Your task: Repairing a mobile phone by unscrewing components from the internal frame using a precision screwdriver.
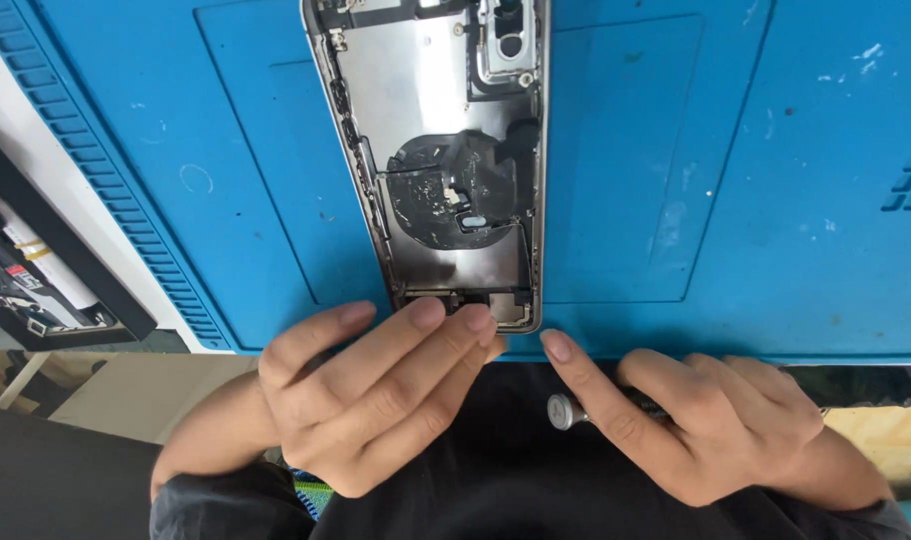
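Note:
An opened phone housing lies on a blue work mat, its silver inside, black round coil and camera frame showing. My left hand rests at the mat's near edge, its fingertips touching the housing's bottom end. My right hand is just right of it, index finger stretched toward the housing's lower right corner. A slim tool with a silver end cap lies under that hand's fingers.
A black tray with small phone parts sits at the left on the white table. The mat's ridged border runs along its left side. Dark clothing fills the bottom of the view.

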